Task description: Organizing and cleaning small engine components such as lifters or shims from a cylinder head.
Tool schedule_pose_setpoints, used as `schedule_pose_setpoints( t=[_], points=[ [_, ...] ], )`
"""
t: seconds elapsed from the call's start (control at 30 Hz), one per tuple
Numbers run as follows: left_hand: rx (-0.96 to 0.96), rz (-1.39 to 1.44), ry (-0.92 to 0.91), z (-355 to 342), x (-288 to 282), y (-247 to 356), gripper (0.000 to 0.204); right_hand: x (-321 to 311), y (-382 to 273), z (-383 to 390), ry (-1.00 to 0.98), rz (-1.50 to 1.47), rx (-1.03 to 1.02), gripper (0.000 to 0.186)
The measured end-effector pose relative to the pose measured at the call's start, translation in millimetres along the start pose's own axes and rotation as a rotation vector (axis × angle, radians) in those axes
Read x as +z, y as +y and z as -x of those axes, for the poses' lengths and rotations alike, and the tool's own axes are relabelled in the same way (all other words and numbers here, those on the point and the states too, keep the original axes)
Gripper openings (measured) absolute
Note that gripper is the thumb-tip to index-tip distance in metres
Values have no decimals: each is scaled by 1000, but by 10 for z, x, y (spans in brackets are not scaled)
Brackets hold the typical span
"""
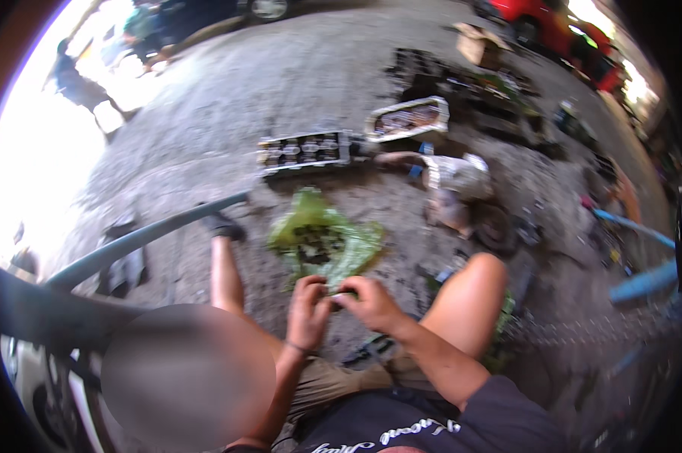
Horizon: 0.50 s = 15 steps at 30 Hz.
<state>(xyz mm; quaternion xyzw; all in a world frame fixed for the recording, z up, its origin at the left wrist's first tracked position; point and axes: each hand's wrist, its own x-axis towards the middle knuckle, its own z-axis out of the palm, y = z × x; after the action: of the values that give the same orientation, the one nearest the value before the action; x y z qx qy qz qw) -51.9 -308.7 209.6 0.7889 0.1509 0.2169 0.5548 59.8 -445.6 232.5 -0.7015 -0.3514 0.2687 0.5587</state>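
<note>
Both my hands meet in front of my lap, fingers pinched together close to each other. My left hand (308,308) and my right hand (372,303) close on something small and pale between their fingertips, too blurred to name. Just beyond them, on the ground, a green plastic bag (362,251) lies spread out with several small dark metal parts (314,243) on it. Farther off sits an engine cylinder head (304,153), its open top showing a row of dark cavities. At its right end is another person's forearm (397,158).
A co-worker in a pale top (458,177) bends low at centre right. Behind lie a pale-rimmed metal tray (373,128), dark engine parts (499,109) and a cardboard box (478,47). A blue-grey metal bar (156,230) crosses at left; blue pipes (643,281) lie at right.
</note>
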Motion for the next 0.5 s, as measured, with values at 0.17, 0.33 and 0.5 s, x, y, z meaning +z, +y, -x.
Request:
schedule_pose_setpoints(
  t=[0.17,0.33,0.5],
  points=[
    [10,-80,-116,5,-97,298,17,-37,47,35,-113,-322,170,17],
    [76,63,-376,-51,-373,353,19,-230,-145,11,-212,-489,137,13],
    [59,23,-494,-106,-512,483,12,-458,-198,8,-214,-312,91,13]
  ],
)
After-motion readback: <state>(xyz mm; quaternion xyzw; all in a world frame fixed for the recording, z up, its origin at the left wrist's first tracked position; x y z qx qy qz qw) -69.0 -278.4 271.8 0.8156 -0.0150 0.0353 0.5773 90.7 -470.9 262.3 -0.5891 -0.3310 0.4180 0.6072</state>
